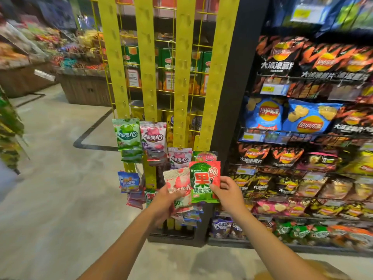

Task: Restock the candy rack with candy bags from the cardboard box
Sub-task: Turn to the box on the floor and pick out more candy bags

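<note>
Two hands are up in front of the rack, so nearest first: a tan blur [282,272] at 5 o'clock on the bottom edge might be the cardboard box, can't tell. The left hand [164,201] has its fingers curled round a stack of candy bags [178,186], thumb across the pink one on top. The right hand [229,190] is doing the work, pinching a green bag [202,182] by its lower right edge, thumb on the front, the other fingers behind. That bag stands upright, long axis 12 to 6, at 10 o'clock from the right knuckles and touching the stack beside it. Straight up at 12 from its top edge hangs a matching bag [205,156] off the bottom end of the rightmost yellow strip [219,77], slightly overlapped. I'd guess the hang hole has to go up past that one to a free hook, so the hanging bag is what's in the way. At 3 o'clock there's a black post [238,87], then shelves of chip bags [302,122]. Far off at 10 o'clock, blurry bins of loose sweets [80,57].
</note>
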Action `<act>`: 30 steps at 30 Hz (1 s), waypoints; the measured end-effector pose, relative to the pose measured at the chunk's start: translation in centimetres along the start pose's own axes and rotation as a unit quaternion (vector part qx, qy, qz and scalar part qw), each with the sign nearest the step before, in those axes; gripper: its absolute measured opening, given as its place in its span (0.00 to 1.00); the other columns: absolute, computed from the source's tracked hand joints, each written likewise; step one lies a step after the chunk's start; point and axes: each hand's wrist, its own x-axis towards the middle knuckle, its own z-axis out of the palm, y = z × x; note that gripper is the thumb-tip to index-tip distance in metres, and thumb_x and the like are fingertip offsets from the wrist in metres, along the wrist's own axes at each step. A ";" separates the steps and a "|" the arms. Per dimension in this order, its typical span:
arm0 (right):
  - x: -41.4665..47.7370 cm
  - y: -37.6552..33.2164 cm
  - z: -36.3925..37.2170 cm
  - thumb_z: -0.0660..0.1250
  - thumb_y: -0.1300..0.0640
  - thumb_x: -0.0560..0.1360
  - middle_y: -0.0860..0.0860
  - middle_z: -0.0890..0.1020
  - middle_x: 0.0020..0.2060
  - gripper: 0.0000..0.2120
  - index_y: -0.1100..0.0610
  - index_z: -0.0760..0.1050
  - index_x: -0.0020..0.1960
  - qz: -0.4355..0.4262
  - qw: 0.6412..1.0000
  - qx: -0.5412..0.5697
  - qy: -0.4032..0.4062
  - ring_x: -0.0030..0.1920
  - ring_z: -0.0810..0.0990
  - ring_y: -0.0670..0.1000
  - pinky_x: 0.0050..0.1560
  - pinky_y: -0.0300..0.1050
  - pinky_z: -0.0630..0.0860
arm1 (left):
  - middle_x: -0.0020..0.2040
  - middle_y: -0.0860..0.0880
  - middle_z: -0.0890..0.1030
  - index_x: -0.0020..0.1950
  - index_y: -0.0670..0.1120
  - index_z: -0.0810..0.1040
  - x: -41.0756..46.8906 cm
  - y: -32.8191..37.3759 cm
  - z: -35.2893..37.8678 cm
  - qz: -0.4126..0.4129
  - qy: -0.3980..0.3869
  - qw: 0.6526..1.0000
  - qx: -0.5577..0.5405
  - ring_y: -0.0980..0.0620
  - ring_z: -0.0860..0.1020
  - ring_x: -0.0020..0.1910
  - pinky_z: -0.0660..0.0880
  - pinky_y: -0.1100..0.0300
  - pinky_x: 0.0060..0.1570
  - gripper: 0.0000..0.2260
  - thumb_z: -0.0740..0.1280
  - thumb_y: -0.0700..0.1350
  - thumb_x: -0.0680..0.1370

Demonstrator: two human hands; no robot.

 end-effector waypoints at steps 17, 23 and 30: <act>9.9 -3.2 0.5 0.73 0.49 0.78 0.48 0.84 0.51 0.14 0.52 0.77 0.60 -0.045 0.992 -0.064 0.095 0.49 0.84 0.49 0.54 0.55 0.83 | 0.59 0.46 0.87 0.68 0.50 0.76 2.2 2.1 -3.7 0.030 0.058 0.997 0.037 0.43 0.85 0.59 0.79 0.37 0.63 0.14 0.68 0.40 0.83; 12.8 -2.6 0.3 0.73 0.48 0.77 0.50 0.85 0.51 0.15 0.53 0.77 0.60 -0.026 0.991 -0.065 0.110 0.48 0.84 0.51 0.52 0.54 0.82 | 0.61 0.46 0.86 0.70 0.50 0.75 3.2 2.5 -3.9 0.031 0.068 0.996 0.050 0.42 0.84 0.61 0.77 0.35 0.65 0.16 0.70 0.42 0.83; 13.0 -1.8 0.6 0.73 0.51 0.78 0.49 0.82 0.47 0.12 0.53 0.76 0.58 -0.022 0.991 -0.092 0.096 0.46 0.82 0.49 0.39 0.40 0.75 | 0.60 0.45 0.86 0.68 0.49 0.75 3.8 2.6 -3.2 0.035 0.062 0.996 0.048 0.43 0.85 0.59 0.79 0.36 0.63 0.13 0.68 0.40 0.84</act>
